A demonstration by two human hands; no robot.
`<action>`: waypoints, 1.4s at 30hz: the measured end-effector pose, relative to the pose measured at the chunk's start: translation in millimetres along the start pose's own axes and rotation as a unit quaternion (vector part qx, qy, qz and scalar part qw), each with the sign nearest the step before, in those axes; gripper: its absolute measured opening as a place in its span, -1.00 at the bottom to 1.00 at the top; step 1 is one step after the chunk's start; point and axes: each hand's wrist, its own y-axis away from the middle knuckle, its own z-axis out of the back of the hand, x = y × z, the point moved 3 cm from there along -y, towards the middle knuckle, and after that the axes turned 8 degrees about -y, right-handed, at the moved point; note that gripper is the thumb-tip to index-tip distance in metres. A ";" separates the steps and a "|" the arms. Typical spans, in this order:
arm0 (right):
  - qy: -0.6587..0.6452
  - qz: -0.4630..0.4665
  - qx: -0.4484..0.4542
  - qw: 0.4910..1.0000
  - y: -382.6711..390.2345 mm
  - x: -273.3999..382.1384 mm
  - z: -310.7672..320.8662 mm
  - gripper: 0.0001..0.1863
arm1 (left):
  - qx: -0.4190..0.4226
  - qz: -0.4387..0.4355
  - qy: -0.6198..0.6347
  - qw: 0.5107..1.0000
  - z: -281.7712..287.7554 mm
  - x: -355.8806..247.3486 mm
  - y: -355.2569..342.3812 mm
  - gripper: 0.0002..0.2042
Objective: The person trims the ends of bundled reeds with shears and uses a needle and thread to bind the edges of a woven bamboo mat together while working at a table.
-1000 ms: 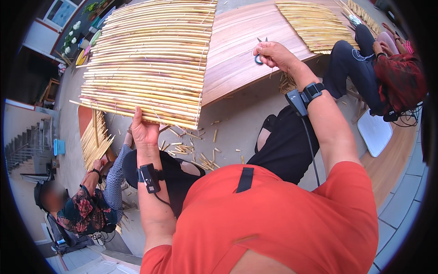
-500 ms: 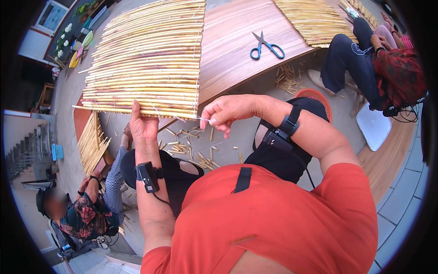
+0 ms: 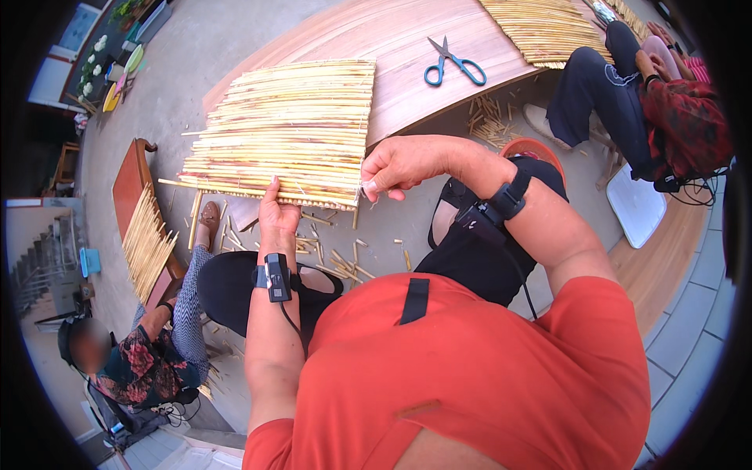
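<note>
A mat of pale yellow stalks (image 3: 286,129), bound by thread in rows, extends from my lap side onto the wooden table. My left hand (image 3: 277,213) grips its near edge, thumb on top and the other fingers underneath. At the mat's near right corner, my right hand (image 3: 398,166) is closed in a pinch on white thread, the thread itself only faintly visible. Dark teal-handled scissors (image 3: 453,61) lie on the table beyond my right hand, blades parted.
The table (image 3: 407,31) also bears another stalk mat (image 3: 540,31). Cut stalk pieces (image 3: 345,262) litter the floor. An orange basin (image 3: 536,149) sits by my right knee. Co-workers sit at left and right; loose stalks (image 3: 149,247) lie on a reddish bench (image 3: 131,176).
The mat has come down flatter, with its far end lower in view and shifted right. My left hand has moved right with it, and my right hand is closer to its corner.
</note>
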 end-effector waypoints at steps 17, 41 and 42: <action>-0.182 0.243 -0.045 0.952 32.8 26.7 46.7 -0.76 | 0.350 -0.150 -0.497 0.780 -153.4 12.4 123.9 -0.56; -0.077 0.066 -0.161 0.982 67.6 -42.9 80.8 -0.80 | 0.219 -0.409 -0.661 0.590 -187.9 -120.9 46.9 -0.75; -0.079 0.064 -0.157 0.982 68.3 -41.2 78.8 -0.80 | 0.065 -0.633 -0.725 0.263 -183.6 -117.1 45.5 -0.73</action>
